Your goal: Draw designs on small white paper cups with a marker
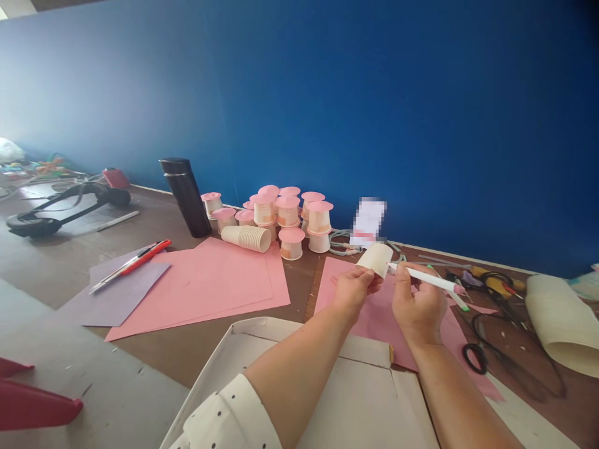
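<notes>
My left hand (354, 288) is closed around a cream paper cup (375, 260), which lies tilted on its side in the air over pink paper (381, 312). In my right hand (418, 305) is a white marker pen (433, 278) with a pink end. Its tip points left and is close to the cup's rim; whether it touches I cannot tell. Behind and to the left stand several upside-down paper cups (289, 215) topped with pink paper discs, some stacked. A nested stack of plain cups (246, 239) lies on its side before them.
A black bottle (186, 198) stands left of the cups. A red utility knife (133, 265) rests on purple paper (126, 298) and pink sheets (201, 287). Cables (496, 330) and a cream cylinder (561, 321) lie at right. An open white box (299, 349) is nearest me.
</notes>
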A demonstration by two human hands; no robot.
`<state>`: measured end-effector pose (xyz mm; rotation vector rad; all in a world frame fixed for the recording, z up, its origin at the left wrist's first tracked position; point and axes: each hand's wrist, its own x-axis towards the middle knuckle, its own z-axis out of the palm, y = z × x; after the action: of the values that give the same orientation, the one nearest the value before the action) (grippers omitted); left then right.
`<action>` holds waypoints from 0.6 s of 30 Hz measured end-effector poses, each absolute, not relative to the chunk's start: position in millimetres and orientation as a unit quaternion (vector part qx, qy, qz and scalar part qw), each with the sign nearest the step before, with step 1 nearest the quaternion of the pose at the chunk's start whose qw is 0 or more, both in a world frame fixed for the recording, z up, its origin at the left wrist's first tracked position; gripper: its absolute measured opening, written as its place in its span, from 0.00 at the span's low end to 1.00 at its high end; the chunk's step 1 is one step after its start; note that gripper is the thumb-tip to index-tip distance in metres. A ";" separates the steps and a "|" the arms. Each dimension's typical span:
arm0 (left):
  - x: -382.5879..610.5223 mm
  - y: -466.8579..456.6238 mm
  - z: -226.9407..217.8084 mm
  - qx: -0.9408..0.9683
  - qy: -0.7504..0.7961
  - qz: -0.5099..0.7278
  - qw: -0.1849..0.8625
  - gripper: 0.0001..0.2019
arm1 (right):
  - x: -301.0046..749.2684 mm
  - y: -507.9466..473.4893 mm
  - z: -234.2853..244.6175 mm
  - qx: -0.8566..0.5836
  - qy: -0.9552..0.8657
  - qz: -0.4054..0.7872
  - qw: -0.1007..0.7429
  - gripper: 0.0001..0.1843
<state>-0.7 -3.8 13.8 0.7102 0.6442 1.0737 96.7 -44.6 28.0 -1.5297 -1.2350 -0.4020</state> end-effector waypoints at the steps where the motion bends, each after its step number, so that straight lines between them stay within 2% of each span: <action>1: -0.3 -3.7 13.1 0.327 0.294 0.491 0.752 0.09 | 96.6 -44.5 27.7 -0.643 -0.523 -0.168 0.533 0.16; 7: 0.1 -4.0 12.4 0.336 0.279 0.488 0.755 0.11 | 94.5 -44.3 25.6 -0.644 -0.539 -0.164 0.517 0.15; 18: -0.7 -4.3 15.1 0.330 0.282 0.486 0.759 0.08 | 95.5 -42.6 26.1 -0.656 -0.539 -0.159 0.504 0.17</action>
<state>-0.7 -4.3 15.1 0.7194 0.6144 1.0576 95.5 -42.6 26.1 -1.5844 -1.3013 -0.3844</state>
